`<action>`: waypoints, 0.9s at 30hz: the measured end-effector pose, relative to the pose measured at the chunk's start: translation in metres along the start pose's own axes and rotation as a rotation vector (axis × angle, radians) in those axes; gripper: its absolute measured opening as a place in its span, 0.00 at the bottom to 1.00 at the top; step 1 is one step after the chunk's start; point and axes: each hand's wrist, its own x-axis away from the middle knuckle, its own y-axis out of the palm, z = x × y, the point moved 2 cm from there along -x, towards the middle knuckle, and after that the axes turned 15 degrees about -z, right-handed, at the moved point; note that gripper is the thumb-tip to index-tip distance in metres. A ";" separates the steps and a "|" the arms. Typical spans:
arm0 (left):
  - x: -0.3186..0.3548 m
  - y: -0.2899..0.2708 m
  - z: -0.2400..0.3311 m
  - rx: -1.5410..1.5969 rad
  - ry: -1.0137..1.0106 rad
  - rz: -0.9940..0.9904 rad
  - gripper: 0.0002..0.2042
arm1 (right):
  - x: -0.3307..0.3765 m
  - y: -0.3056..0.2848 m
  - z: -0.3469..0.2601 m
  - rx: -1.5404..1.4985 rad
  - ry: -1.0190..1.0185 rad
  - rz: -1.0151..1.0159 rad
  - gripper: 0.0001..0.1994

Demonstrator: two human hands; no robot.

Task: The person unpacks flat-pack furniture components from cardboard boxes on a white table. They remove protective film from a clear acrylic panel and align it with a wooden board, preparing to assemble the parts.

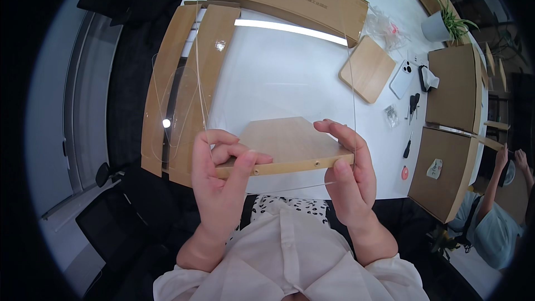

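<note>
Gripping a light wooden panel by its two ends, the left hand and right hand held it level above the white table, a clear plastic sheet against it.

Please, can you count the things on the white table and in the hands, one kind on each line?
Wooden panels: 7, one held by left hand and right hand, namely held panel
Clear sheet: 1
Phone: 1
Potted plant: 1
Screwdriver: 1
Small bags of parts: 2
Total: 13
</note>
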 end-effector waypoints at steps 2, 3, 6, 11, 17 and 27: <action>-0.001 0.000 0.000 0.008 0.000 -0.003 0.10 | -0.001 0.001 -0.001 0.030 -0.005 0.013 0.21; -0.001 0.000 -0.001 0.016 -0.003 0.000 0.10 | -0.002 0.001 -0.001 0.019 -0.009 0.009 0.21; 0.000 0.000 -0.001 0.031 -0.011 0.005 0.10 | -0.001 0.000 0.001 0.006 -0.009 0.002 0.22; 0.000 0.000 0.000 0.023 0.000 -0.004 0.10 | -0.001 0.000 -0.002 0.039 0.028 0.009 0.22; 0.000 0.000 0.000 0.031 0.000 0.003 0.11 | -0.003 0.000 -0.004 0.073 0.005 -0.011 0.22; -0.002 0.000 -0.005 -0.053 0.017 0.078 0.10 | -0.006 -0.003 -0.001 0.091 -0.034 -0.041 0.21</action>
